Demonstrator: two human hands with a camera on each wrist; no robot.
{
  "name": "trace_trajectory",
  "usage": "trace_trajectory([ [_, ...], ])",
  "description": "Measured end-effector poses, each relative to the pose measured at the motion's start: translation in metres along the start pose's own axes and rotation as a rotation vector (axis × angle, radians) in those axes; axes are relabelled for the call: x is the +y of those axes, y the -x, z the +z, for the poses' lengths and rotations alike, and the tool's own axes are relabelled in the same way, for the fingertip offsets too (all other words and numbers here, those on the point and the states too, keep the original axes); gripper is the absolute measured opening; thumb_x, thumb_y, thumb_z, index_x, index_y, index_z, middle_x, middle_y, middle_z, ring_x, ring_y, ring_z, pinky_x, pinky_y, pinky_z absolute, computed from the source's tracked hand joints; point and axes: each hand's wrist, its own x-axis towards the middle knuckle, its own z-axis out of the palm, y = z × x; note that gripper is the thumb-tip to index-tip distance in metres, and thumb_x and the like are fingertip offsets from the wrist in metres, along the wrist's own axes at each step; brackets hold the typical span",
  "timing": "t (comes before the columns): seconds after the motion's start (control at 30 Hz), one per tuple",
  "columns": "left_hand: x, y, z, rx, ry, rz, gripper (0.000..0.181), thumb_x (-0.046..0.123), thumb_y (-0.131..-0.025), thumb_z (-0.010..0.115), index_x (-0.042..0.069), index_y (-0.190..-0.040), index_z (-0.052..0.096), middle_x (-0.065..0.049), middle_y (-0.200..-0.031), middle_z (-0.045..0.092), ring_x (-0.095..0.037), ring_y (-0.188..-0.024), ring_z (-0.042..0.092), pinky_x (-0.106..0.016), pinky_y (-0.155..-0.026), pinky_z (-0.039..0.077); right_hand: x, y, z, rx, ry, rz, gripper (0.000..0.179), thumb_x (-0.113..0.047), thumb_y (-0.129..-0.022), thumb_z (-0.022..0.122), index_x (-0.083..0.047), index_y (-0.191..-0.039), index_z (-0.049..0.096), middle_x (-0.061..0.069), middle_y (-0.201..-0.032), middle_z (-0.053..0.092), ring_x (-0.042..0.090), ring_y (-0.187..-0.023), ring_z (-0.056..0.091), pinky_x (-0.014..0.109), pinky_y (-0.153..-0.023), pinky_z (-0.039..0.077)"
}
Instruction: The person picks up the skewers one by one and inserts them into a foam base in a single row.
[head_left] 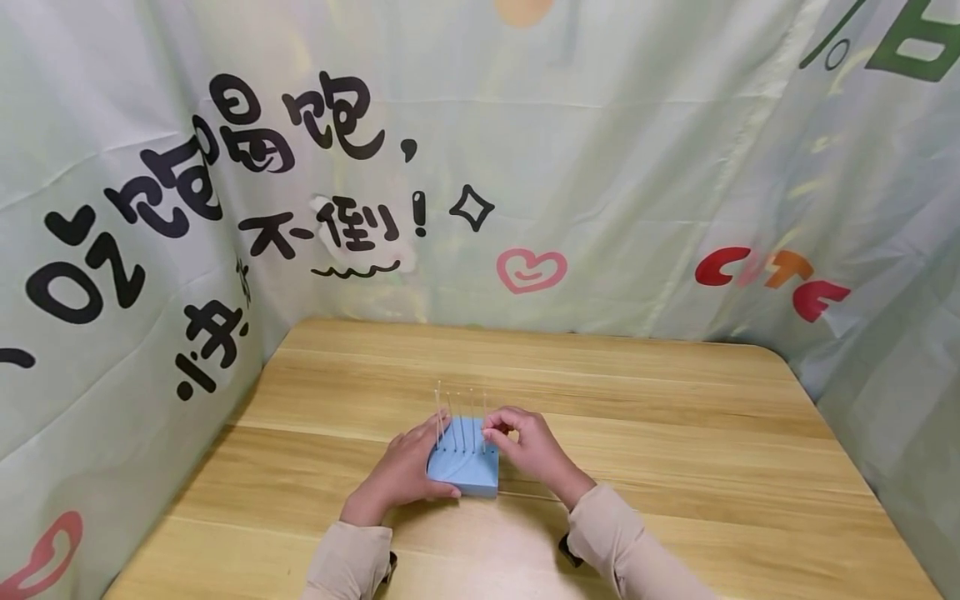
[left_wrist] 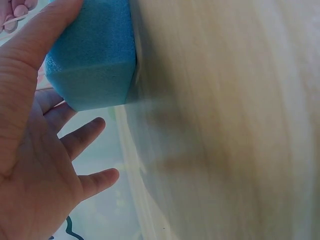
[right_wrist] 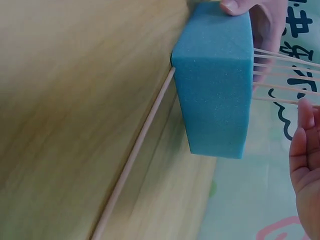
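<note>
A blue foam block (head_left: pixel 465 479) sits on the wooden table, with several thin wooden sticks (right_wrist: pixel 280 75) standing upright in a row of holes in its top. My left hand (head_left: pixel 405 468) grips the block from its left side. Its thumb lies along the near face, and in the left wrist view the ring and little fingers stay off the foam (left_wrist: pixel 90 82). With thumb and forefinger, my right hand (head_left: pixel 536 446) pinches the rightmost standing stick (head_left: pixel 485 404) above the block. The stick's lower end is hard to make out behind the fingers.
Another thin stick (right_wrist: pixel 135 152) lies flat on the table (head_left: pixel 675 433), one end beside the block's base. Printed fabric curtains (head_left: pixel 600 183) hang around the table's back and sides.
</note>
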Motion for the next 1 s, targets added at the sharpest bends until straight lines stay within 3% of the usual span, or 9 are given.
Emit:
trace_trajectory([
  [0.3, 0.002, 0.000, 0.000, -0.002, 0.005, 0.001, 0.112, 0.047, -0.062, 0.085, 0.008, -0.150, 0.027, -0.009, -0.156, 0.023, -0.035, -0.137, 0.030, -0.064, -0.105, 0.022, -0.001, 0.002, 0.000, -0.005, 0.001, 0.016, 0.005, -0.011, -0.090, 0.064, -0.007, -0.086, 0.065, -0.004, -0.079, 0.061, 0.007, -0.073, 0.055, 0.027, -0.062, 0.051],
  [0.6, 0.002, 0.001, 0.002, -0.012, 0.024, -0.018, 0.111, 0.046, -0.063, 0.085, 0.008, -0.149, 0.027, -0.009, -0.156, 0.022, -0.035, -0.137, 0.029, -0.064, -0.105, 0.021, -0.002, 0.006, -0.005, 0.018, -0.015, 0.109, 0.007, -0.009, -0.087, 0.068, -0.006, -0.093, 0.069, -0.006, -0.086, 0.066, 0.009, -0.077, 0.058, 0.028, -0.068, 0.053],
  [1.0, 0.002, 0.001, 0.000, -0.005, 0.004, -0.021, 0.112, 0.047, -0.062, 0.085, 0.007, -0.149, 0.028, -0.009, -0.155, 0.023, -0.034, -0.138, 0.029, -0.062, -0.107, 0.021, 0.008, 0.028, -0.041, 0.106, 0.024, 0.204, 0.010, -0.010, -0.085, 0.070, -0.005, -0.094, 0.070, -0.002, -0.088, 0.070, 0.009, -0.078, 0.061, 0.027, -0.065, 0.053],
])
